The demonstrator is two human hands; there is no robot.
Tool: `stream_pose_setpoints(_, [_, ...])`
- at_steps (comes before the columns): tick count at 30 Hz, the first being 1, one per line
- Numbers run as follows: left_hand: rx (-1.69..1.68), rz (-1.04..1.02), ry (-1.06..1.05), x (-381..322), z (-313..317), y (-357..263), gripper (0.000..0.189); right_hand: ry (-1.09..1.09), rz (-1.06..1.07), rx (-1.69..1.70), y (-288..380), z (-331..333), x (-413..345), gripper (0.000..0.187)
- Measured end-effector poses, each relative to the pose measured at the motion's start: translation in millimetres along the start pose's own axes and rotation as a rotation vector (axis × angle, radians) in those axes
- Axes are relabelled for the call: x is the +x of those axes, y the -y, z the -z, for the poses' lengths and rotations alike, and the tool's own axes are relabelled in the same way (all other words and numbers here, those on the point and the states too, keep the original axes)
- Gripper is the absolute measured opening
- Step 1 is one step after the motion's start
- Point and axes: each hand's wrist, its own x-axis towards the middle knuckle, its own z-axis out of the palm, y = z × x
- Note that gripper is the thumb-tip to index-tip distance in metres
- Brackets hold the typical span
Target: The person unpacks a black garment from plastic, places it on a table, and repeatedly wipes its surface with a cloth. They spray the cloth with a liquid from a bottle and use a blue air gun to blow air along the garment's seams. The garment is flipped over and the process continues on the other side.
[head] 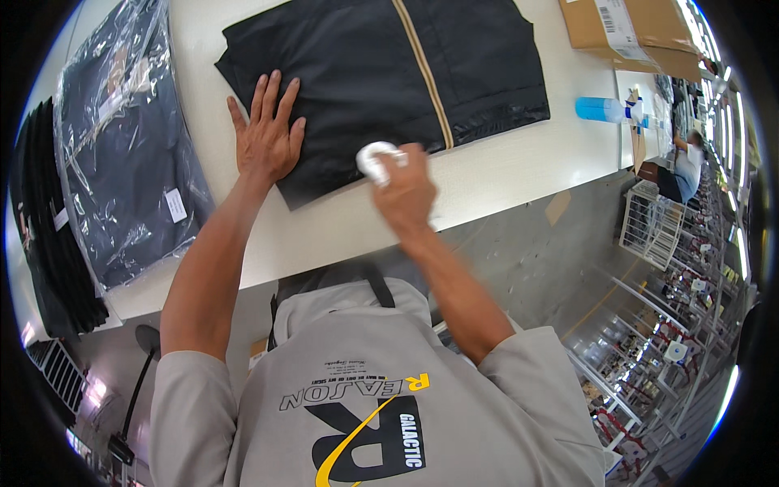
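A black garment [359, 73] lies flat on the white table [487, 173], with a tan stripe [420, 55] running across it, possibly a zipper. My left hand [265, 131] rests palm down on its left part, fingers spread and holding nothing. In my right hand [408, 185] is a bunched white cloth or wad [378, 161], pressed at the garment's near edge. Motion blurs this hand, so the wad's exact material is unclear. Close to the wad, the hem on the right of the stripe looks shiny and dark.
Dark garments in clear plastic bags [140, 164] lie at the left, beside a stack of black folded garments [55, 243]. A spray bottle of blue liquid [599, 109] lies at the right, below a cardboard box [633, 30]. Farther right are a white wire rack [654, 222] and a person [684, 161].
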Motion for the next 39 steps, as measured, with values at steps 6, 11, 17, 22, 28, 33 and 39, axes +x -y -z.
stream_pose_setpoints(6, [0.030,-0.039,-0.034,0,0,3,0.063,0.182,0.287,0.143,67,-39,-10,0.006])
stream_pose_setpoints(11, [0.031,-0.046,-0.018,2,6,-2,0.061,0.024,-0.011,-0.063,-87,21,36,0.026])
stream_pose_setpoints(17, [0.074,0.186,-0.101,-13,9,-28,0.058,0.033,0.269,0.217,-15,1,17,0.016])
stream_pose_setpoints(22, [-0.008,0.506,-0.211,-58,-11,-63,0.057,0.235,0.440,0.112,-24,-23,25,0.019])
stream_pose_setpoints(28, [0.100,0.528,-0.230,-57,-14,-77,0.059,0.113,0.337,-0.156,-180,65,106,0.012])
stream_pose_setpoints(33, [0.147,0.525,-0.211,-56,-20,-73,0.062,0.085,0.527,0.175,-84,31,71,0.015])
stream_pose_setpoints(39, [0.113,0.541,-0.197,-61,-18,-70,0.060,-0.031,0.453,0.034,-235,41,95,0.029])
